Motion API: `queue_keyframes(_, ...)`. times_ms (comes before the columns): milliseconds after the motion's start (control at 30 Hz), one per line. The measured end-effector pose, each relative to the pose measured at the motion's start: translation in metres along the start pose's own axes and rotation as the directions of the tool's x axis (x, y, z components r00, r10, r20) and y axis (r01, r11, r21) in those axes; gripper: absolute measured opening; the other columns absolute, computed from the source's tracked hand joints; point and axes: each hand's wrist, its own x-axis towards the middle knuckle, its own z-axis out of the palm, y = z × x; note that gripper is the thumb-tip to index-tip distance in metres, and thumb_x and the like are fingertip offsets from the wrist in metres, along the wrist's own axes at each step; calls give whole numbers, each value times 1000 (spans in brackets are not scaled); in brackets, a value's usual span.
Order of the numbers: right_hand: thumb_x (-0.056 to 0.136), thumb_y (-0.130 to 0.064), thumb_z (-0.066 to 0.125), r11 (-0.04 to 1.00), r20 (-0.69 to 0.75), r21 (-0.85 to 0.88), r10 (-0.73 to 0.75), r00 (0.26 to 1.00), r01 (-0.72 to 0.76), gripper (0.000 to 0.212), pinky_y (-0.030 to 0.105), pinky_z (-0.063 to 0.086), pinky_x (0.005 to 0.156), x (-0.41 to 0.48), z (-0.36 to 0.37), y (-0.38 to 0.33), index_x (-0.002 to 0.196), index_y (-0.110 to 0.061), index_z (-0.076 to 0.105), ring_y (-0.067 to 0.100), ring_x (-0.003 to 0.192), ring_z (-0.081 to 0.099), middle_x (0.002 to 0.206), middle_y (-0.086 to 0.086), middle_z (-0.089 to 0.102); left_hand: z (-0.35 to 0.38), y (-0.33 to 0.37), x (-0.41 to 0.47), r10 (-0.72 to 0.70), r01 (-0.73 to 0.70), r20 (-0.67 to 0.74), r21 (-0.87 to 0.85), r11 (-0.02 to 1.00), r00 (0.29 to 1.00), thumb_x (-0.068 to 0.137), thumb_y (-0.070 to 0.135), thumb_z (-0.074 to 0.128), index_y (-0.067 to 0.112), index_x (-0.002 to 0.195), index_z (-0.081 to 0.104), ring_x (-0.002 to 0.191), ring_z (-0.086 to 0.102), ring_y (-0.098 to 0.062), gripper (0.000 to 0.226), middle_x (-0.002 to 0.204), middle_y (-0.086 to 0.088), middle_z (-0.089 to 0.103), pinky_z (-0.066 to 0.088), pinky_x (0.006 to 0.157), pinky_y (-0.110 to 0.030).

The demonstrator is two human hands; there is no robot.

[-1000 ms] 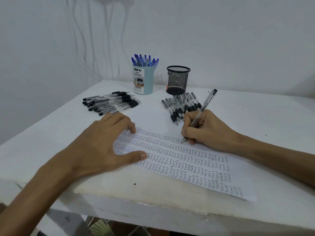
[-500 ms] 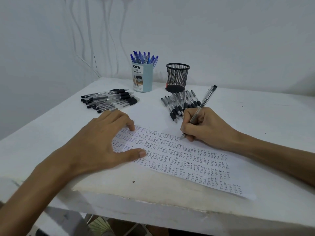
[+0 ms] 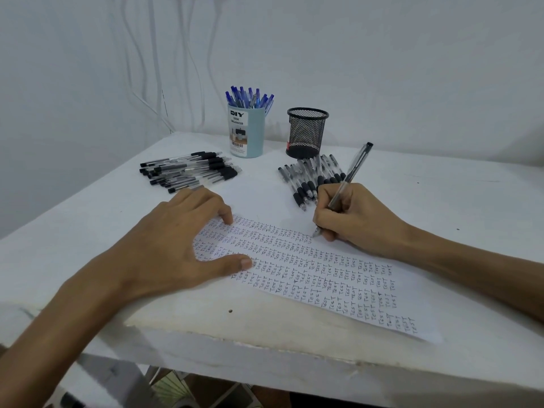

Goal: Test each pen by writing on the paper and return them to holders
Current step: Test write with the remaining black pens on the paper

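Pen (image 3: 346, 186) gripped by right hand (image 3: 357, 219); tip on paper (image 3: 332, 278).

Right hand (image 3: 356, 222) writing: pen (image 3: 351, 172) tip below grip crept slightly rightward along top written row of paper (image 3: 338, 278). Barrel above grip marginally more upright. Whole scene sits bit higher in view from head camera shift.

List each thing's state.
Right hand: grips pen.
Pen: tilted, tip on paper.
Left hand: flat, pressing paper.
Paper: flat, mostly written over.
Blue holder: upright, holds blue pens.
Mesh holder: upright, no pens showing.
Left pen pile: lying loose.
Right pen pile: lying loose.
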Motion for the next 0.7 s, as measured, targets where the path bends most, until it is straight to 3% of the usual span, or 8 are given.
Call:
queue_keyframes(133,96,-5,53,959,-71,254,152,986,-129,26,22,26,38,3,-3,-2,70,-7,56,16,41,38,55,11,56,1,-1,0,4,-4,-7,-5,1000,1000,77,94,47,42,111,53,119,49,-6,62,119,25,51,47,97,-38)
queue_keyframes(233,101,-19,47,870,-106,450,277,955,-203,32,23,29,44,8,-6,-3,73,-8,60,14,47,45,64,10,59,0,-1,0,10,-10,-7,-5,1000,1000,77,93,48,42,111,53,119,49,-6,61,119,27,50,47,97,-38)
queue_keyframes(367,102,-25,57,906,-41,395,186,982,-155,21,24,36,45,9,-8,-1,92,-7,63,16,54,54,76,14,67,0,0,0,3,-4,-12,-11,1000,1000,77,93,48,42,111,53,119,50,-7,61,119,25,51,47,96,-38)
queue_keyframes(433,97,-21,63,901,-62,416,160,985,-120,17,21,49,47,12,-9,-5,92,-5,61,21,59,66,83,18,72,0,0,0,0,0,-10,-12,1000,1000,77,93,49,42,111,53,119,50,-6,61,118,25,52,47,97,-38)
queue_keyframes(500,100,-29,58,847,-96,512,221,971,-142,27,21,58,56,19,-12,-8,86,-5,59,28,67,72,90,22,72,0,0,-1,-2,2,-7,-9,1000,1000,77,93,49,43,111,53,119,49,-5,61,119,25,51,47,98,-38)
queue_keyframes(567,103,-46,47,778,-68,587,324,944,-225,46,24,60,55,29,-19,-9,80,-7,56,32,65,73,91,26,68,-1,0,-1,-2,2,-7,-9,1000,1000,77,93,49,43,112,53,120,48,-5,61,120,26,51,47,98,-38)
queue_keyframes(700,104,-56,37,829,-18,489,320,947,-271,56,23,53,46,46,-30,-7,82,-7,56,28,55,66,80,24,70,0,0,-1,2,-2,-10,-15,1000,1000,77,93,49,43,111,53,120,48,-5,60,119,26,50,46,99,-37)
